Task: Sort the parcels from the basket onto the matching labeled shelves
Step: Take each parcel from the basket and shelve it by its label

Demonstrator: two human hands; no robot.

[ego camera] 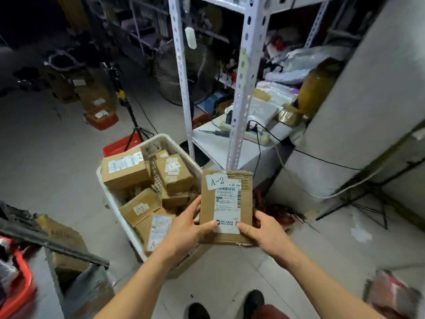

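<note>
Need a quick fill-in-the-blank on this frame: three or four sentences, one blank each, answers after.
1. The parcel is held by ____ hands: the left hand and the right hand.
2. The handwritten sticker on the held parcel reads ____.
3. The other parcels lie in a ____ basket on the floor.
4. A black ____ hangs over the front edge of the shelf.

Answers: both; A-2; white; cable

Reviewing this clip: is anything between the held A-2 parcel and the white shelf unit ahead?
Nothing visible blocks it. Both hands, left hand and right hand, grip the A-2 parcel, clear of the basket. The white shelf unit stands directly beyond; no A-2 shelf label is visible.
</note>
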